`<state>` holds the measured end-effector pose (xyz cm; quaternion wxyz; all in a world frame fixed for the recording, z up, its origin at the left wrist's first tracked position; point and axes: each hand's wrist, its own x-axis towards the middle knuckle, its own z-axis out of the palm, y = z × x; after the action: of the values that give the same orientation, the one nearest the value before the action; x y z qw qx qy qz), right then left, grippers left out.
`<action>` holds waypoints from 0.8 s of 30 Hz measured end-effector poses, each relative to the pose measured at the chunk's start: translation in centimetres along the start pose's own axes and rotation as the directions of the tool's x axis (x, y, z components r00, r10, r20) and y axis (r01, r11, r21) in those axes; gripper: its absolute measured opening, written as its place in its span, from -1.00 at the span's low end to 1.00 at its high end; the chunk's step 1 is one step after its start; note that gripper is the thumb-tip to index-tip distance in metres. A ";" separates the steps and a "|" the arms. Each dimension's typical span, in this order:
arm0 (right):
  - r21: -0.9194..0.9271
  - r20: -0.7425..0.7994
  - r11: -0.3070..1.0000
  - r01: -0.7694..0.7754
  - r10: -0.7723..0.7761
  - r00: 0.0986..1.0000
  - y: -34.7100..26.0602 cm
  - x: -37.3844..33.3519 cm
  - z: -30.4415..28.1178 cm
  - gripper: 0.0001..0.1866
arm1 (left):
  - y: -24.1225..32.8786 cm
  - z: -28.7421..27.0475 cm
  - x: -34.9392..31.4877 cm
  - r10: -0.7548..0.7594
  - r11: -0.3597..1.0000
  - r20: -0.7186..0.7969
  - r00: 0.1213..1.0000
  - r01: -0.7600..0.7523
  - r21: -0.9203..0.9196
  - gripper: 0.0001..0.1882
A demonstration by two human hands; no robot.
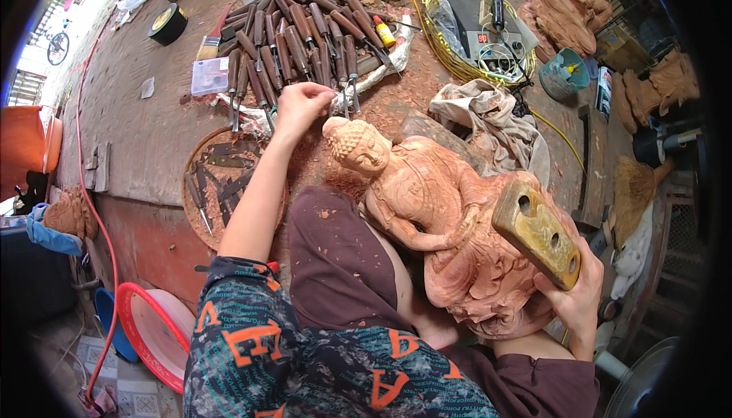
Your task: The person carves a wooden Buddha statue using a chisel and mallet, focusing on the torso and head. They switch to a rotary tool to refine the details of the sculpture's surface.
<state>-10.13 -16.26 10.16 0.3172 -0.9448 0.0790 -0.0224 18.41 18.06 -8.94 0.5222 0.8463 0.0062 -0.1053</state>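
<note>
Across my lap leans a carved wooden Buddha statue (427, 189), its head up toward the tools and its robe folds near my right hand. My right hand (576, 288) grips a worn, yellow-brown wooden block with several dark holes (537, 235), held over the statue's lower part. Beyond the statue's head, my left hand (303, 105) is closed in a pinch at the near edge of a pile of wood-handled chisels (297, 37). Its fingertips are beside chisel blades (347, 102); what they pinch, if anything, I cannot make out.
A round tray (194, 189) of dark blades lies below my left forearm. A grey cloth (496, 124) is bunched beyond the statue. Farther back sit a control box (473, 25) inside coiled yellow cable, a teal cup (564, 75) and another carving (564, 18). A red-rimmed basin (156, 334) stands lower left.
</note>
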 end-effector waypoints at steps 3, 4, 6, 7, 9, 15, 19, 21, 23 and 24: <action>0.007 0.015 1.000 -0.019 0.019 1.000 0.1 -0.1 0.1 -0.49 | 0.1 -1.8 -0.6 -0.157 0.835 0.037 0.987 0.152 -0.529 -0.61; 0.015 0.025 0.999 -0.041 0.040 0.999 -0.1 0.0 0.0 -0.49 | 0.5 -2.1 -0.8 -0.173 0.727 0.068 0.983 0.174 -0.664 -0.55; 0.014 0.024 0.999 -0.039 0.039 0.999 -0.2 -0.1 -0.4 -0.47 | 1.2 -2.3 -1.4 -0.128 0.610 0.151 0.980 0.198 -0.767 -0.53; 0.005 0.011 1.000 -0.018 0.018 1.000 0.2 -0.3 -0.7 -0.47 | 1.5 -2.6 -1.5 -0.086 0.553 0.200 0.976 0.214 -0.805 -0.53; 0.010 0.000 1.000 0.013 -0.013 1.000 0.9 -0.7 -0.7 -0.42 | 3.0 -2.0 -2.5 0.072 0.411 0.289 0.955 0.235 -0.881 -0.51; -0.068 0.051 0.998 0.005 -0.001 0.999 0.8 0.4 -0.2 -0.43 | 11.1 1.0 -8.5 0.426 0.529 0.071 0.902 -0.185 -0.829 -0.37; -0.062 0.084 0.996 -0.068 0.073 0.994 0.4 0.0 -1.2 -0.45 | 16.0 7.3 -7.8 0.358 0.183 -0.012 0.934 -0.082 -0.980 -0.70; -0.049 0.078 0.996 -0.077 0.081 0.994 0.0 -0.1 -0.9 -0.43 | 15.4 8.8 -7.4 0.394 0.188 0.094 0.914 0.020 -0.982 -0.62; -0.041 0.084 0.993 -0.112 0.115 0.990 0.2 -0.1 -0.6 -0.41 | 14.9 12.2 -7.6 0.362 0.227 -0.020 0.932 -0.109 -0.968 -0.72; -0.032 0.090 0.990 -0.135 0.137 0.986 0.2 -0.1 -0.8 -0.40 | 14.7 13.0 -7.3 0.373 0.293 -0.086 0.924 -0.205 -0.934 -0.73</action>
<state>-10.34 -16.88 10.72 0.3088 -0.9413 0.1290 0.0437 10.81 0.60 -0.21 0.9169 0.3751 -0.1269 -0.0494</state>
